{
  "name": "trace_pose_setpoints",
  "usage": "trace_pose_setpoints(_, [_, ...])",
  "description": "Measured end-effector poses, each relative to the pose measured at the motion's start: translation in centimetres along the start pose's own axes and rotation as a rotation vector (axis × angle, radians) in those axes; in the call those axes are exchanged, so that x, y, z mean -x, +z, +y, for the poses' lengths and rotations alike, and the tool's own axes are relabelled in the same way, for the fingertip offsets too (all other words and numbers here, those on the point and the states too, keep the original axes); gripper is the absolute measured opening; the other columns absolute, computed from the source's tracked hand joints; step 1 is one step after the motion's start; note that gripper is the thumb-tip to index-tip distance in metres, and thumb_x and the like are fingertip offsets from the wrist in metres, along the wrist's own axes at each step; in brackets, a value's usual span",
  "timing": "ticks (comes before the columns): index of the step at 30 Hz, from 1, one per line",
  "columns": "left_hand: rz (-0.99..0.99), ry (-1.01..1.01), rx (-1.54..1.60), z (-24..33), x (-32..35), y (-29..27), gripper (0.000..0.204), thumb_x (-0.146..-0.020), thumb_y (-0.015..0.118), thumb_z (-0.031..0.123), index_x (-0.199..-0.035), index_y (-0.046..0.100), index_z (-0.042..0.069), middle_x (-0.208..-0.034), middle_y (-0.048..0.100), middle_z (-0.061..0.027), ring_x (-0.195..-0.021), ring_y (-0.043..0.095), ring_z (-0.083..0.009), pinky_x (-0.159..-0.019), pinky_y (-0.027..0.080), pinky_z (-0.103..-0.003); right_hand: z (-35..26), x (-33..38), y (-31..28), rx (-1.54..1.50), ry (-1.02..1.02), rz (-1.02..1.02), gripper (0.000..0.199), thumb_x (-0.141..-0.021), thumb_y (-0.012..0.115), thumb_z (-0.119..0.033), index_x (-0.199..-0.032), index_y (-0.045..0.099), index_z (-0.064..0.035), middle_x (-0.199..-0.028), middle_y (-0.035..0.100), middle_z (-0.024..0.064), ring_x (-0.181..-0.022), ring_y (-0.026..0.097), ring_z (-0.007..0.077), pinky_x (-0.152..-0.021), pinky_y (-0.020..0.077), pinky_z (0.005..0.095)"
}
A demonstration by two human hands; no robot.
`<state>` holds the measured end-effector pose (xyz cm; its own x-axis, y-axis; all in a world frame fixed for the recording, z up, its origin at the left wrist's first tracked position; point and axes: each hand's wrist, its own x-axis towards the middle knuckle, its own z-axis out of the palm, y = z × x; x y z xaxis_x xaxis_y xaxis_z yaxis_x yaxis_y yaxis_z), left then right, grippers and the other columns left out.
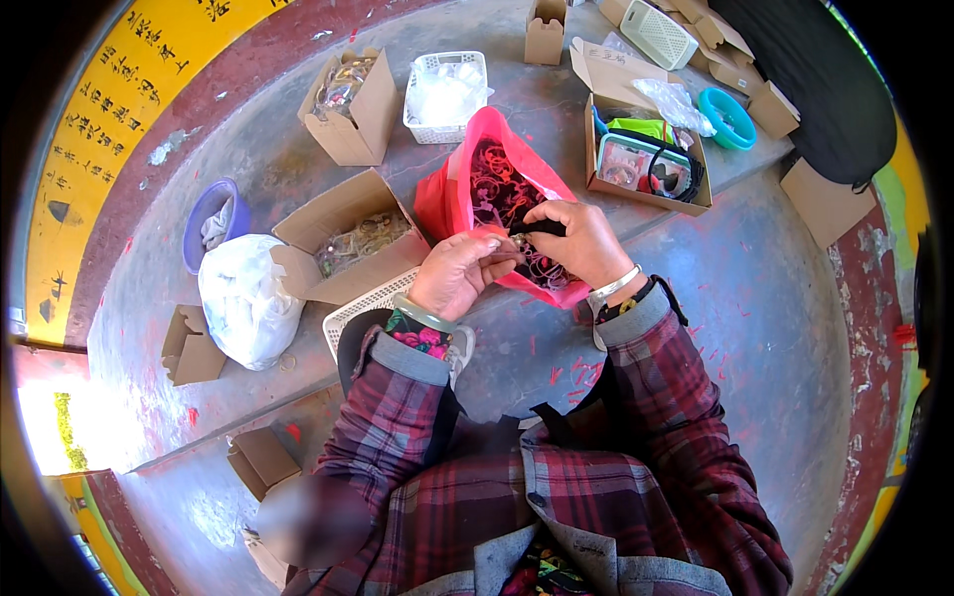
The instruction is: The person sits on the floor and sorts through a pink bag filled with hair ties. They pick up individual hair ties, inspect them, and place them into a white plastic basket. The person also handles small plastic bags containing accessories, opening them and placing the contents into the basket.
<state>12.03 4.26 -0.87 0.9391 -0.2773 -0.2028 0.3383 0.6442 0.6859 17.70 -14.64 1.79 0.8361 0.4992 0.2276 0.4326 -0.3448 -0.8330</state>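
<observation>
My left hand is closed in a pinch, thumb and fingers together, over the near edge of an open red bag. What its fingertips hold is too small to make out; a glint of something clear or metallic shows there. My right hand is closed too, its fingers pinching a black band close to the left fingertips. Inside the bag lies a heap of pink, red and black looped cords, partly hidden under both hands.
Left of the bag stand an open carton of clear packets, a white basket, a stuffed white bag and a purple basin. Beyond are another carton and a white basket. A full box and a teal basin stand far right.
</observation>
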Motion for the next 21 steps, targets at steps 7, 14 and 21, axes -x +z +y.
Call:
trace_pose_setpoints(7, [0.081,0.014,0.064,-0.3,-0.1,-0.5,0.017,-0.085,0.052,0.008,-0.095,0.059,-0.004,-0.092,0.063,-0.0127,-0.089,0.062,-0.0234,-0.083,0.050,-0.033,-0.7,-0.2,-0.1,-0.289,0.265,-0.126,0.021,-0.073,0.065,-0.008,-0.091,0.063,0.0031,-0.073,0.058,0.0030,-0.061,0.053,0.0077,-0.056,0.0435,0.0241])
trace_pose_setpoints(14, [0.063,0.005,0.082,-0.5,-0.2,-0.5,0.019,-0.085,0.051,0.007,-0.097,0.059,-0.005,-0.094,0.063,-0.0140,-0.090,0.061,-0.0249,-0.085,0.050,-0.034,0.4,-0.1,0.4,-0.201,0.106,-0.082,0.022,-0.073,0.065,-0.008,-0.092,0.064,0.0025,-0.076,0.062,0.0056,-0.069,0.056,0.0099,-0.064,0.0452,0.0246])
trace_pose_setpoints(21, [0.177,0.041,-0.018,-1.3,-0.6,-0.7,0.022,-0.087,0.049,0.008,-0.099,0.057,-0.008,-0.098,0.063,-0.0157,-0.092,0.061,-0.0242,-0.086,0.049,-0.034,0.1,-0.3,0.0,-0.191,0.217,0.150,0.022,-0.072,0.064,-0.007,-0.092,0.063,0.0032,-0.077,0.064,0.0087,-0.070,0.058,0.0109,-0.064,0.0460,0.0254])
